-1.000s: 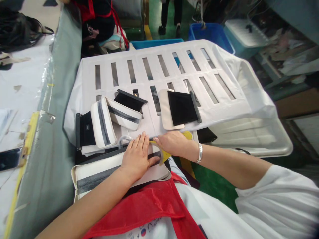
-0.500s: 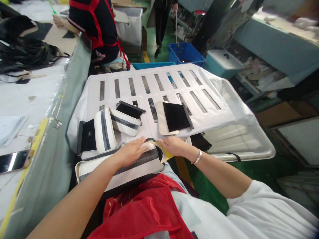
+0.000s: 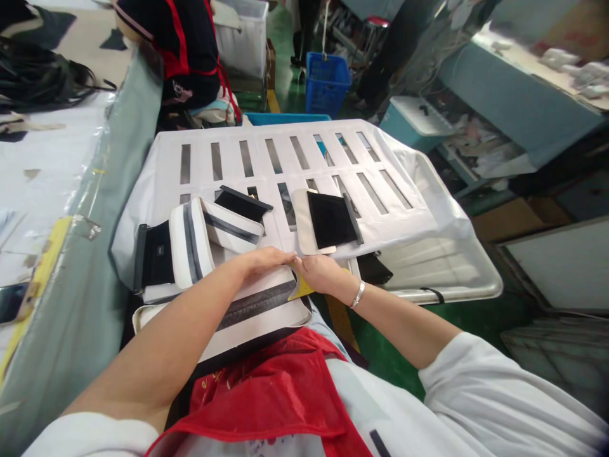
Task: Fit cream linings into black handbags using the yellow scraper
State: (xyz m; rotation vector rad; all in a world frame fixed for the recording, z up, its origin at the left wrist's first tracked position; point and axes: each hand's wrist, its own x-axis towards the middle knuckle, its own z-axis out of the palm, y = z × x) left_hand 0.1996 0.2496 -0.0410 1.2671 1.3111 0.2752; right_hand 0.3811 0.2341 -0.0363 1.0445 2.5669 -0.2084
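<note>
A long white bag piece (image 3: 271, 284) with a dark zipper-like strip (image 3: 259, 301) along it lies across my lap. My left hand (image 3: 266, 259) grips its far edge, fingers close together and thumb hidden. At the piece's right end, my right hand (image 3: 320, 273) pinches a flat yellow piece (image 3: 301, 289) with a curved edge. The fingertips of both hands meet there. Just beyond my left hand are a white bag piece with a grey stripe (image 3: 191, 238), a black panel (image 3: 157, 257) and another black panel (image 3: 243, 204). A black-and-cream piece (image 3: 330, 221) lies past my right hand.
A slotted white board (image 3: 228, 130) forms the work surface, over a pale tray (image 3: 476, 279). On the left is a covered table (image 3: 71, 171) with a phone (image 3: 13, 301) and black straps (image 3: 42, 79). A seated co-worker (image 3: 190, 63) and a blue basket (image 3: 328, 86) are farther back.
My left hand has moved right and away from me to the far edge, meeting my right hand. The yellow piece has shifted left and lower. The whole view has shifted slightly.
</note>
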